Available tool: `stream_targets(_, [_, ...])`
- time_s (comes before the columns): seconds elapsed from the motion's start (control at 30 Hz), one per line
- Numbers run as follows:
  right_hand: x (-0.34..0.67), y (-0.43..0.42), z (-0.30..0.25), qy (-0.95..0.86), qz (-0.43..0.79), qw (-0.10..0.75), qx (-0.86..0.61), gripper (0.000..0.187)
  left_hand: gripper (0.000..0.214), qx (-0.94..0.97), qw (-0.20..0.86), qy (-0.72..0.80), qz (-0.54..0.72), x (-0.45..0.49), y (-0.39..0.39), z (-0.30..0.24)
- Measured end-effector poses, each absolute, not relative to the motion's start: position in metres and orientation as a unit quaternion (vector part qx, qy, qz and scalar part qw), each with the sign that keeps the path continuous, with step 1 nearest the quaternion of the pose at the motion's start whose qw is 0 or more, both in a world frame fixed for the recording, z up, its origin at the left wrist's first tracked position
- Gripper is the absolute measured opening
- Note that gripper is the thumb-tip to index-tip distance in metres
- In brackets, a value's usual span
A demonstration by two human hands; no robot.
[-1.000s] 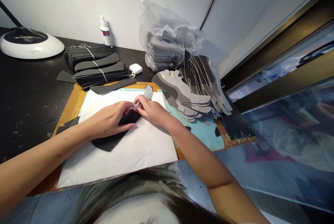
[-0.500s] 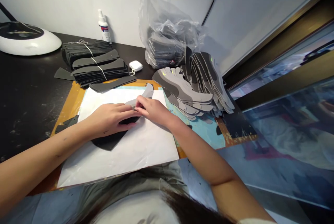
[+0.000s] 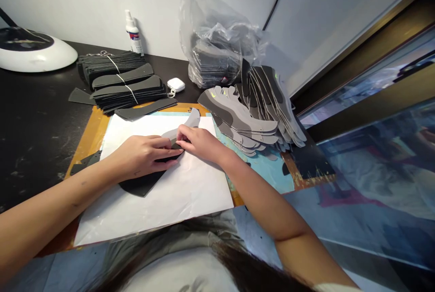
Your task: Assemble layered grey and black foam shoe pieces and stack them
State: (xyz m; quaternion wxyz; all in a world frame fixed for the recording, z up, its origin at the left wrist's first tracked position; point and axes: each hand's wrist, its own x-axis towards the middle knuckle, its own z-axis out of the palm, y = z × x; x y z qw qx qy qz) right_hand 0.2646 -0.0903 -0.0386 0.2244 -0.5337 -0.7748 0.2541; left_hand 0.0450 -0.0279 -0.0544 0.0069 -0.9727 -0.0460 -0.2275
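Note:
A grey and black shoe upper piece (image 3: 144, 184) lies slantwise on a white paper sheet (image 3: 200, 183), its light grey tip (image 3: 194, 117) pointing away from me. My left hand (image 3: 149, 153) rests across its middle, fingers stretched out and thumb apart, hiding much of it. Close against the left fingertips, my right hand (image 3: 195, 142) is closed, its curled thumb and fingers pinched at the piece's right edge. Exactly what those right fingertips grip is partly hidden.
Several grey shoe upper pieces (image 3: 249, 124) fan out at right. Banded dark strips (image 3: 129, 88) lie at back left, near a white spray bottle (image 3: 134, 36) and a white case (image 3: 176, 85). Behind stands a plastic bag (image 3: 217, 51) of dark pieces. A lamp base (image 3: 37, 56) sits far left.
My left fingers have shifted slightly along the piece's edge beside the right fingertips. The right hand stays pinched in nearly the same place, and the view has moved a little.

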Motion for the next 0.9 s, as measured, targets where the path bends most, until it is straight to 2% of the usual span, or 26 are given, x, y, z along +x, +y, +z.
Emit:
stream_targets(0.27, [0.269, -0.088, -0.042, -0.782, 0.27, 0.243, -0.506, 0.002, 0.028, -0.976, 0.033, -0.051, -0.207, 0.045, -0.03, -0.053])
stream_targets(0.47, [0.268, -0.089, -0.039, -0.787, 0.249, 0.218, -0.52, 0.003, 0.03, -0.978, 0.044, -0.045, -0.199, 0.046, -0.032, -0.049])
stream_targets(0.7, [0.27, -0.089, -0.032, -0.793, 0.217, 0.156, -0.547, 0.013, 0.039, -0.969, 0.117, -0.017, -0.215, 0.05, -0.037, -0.041])
stream_targets(0.9, [0.274, -0.086, -0.031, -0.79, 0.255, 0.15, -0.536, 0.022, 0.039, -0.971, 0.126, -0.007, -0.204, 0.051, -0.037, -0.045])
